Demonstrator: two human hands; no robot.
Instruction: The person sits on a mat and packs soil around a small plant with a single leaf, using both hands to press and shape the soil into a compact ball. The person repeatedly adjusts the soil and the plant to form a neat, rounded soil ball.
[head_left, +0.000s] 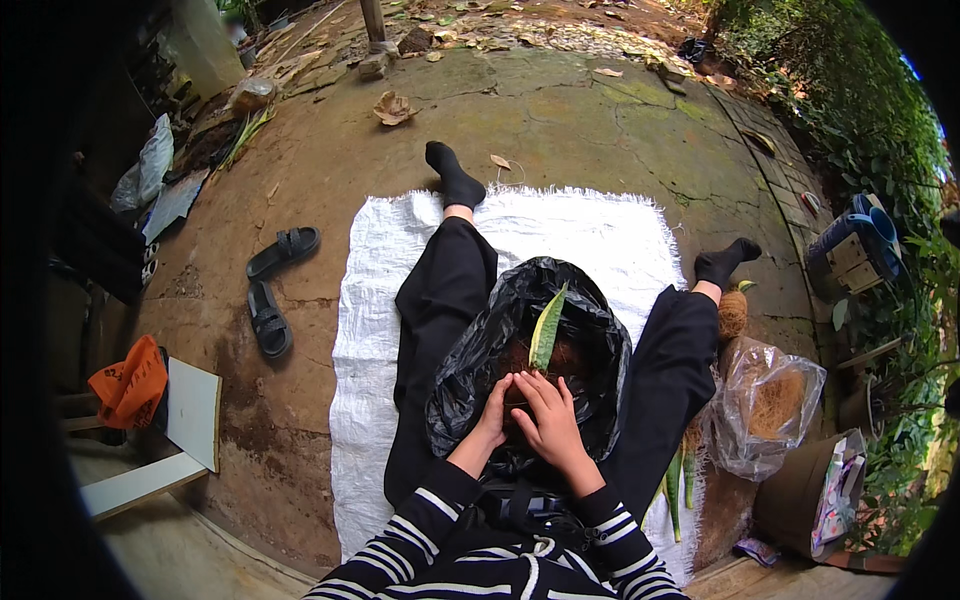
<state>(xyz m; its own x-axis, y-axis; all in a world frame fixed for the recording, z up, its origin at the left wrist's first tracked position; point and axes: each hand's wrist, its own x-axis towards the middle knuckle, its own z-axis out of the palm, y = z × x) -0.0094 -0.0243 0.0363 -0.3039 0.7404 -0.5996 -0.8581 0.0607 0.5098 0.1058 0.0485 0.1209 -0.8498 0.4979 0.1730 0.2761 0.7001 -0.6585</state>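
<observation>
A black plastic bag (461, 390) lies with its mouth spread wide between my outstretched legs. Inside it is dark brown soil or fibre (574, 358), from which one yellow-edged snake plant leaf (548, 330) rises, slightly tilted. My left hand (493, 412) and my right hand (550, 421) cup the brown mass at the leaf's base, fingertips close together. What lies beneath my palms is hidden. To the right, more snake plant leaves (674, 487) rest beside my leg, partly on the white woven sheet (367, 360).
At right are a clear bag of coconut fibre (772, 405), a fibre-wrapped ball (733, 315) with a leaf tip, a brown container (791, 487) and a blue container (847, 251). Black slippers (271, 319), a white board (195, 412) and an orange bag (135, 386) are at left.
</observation>
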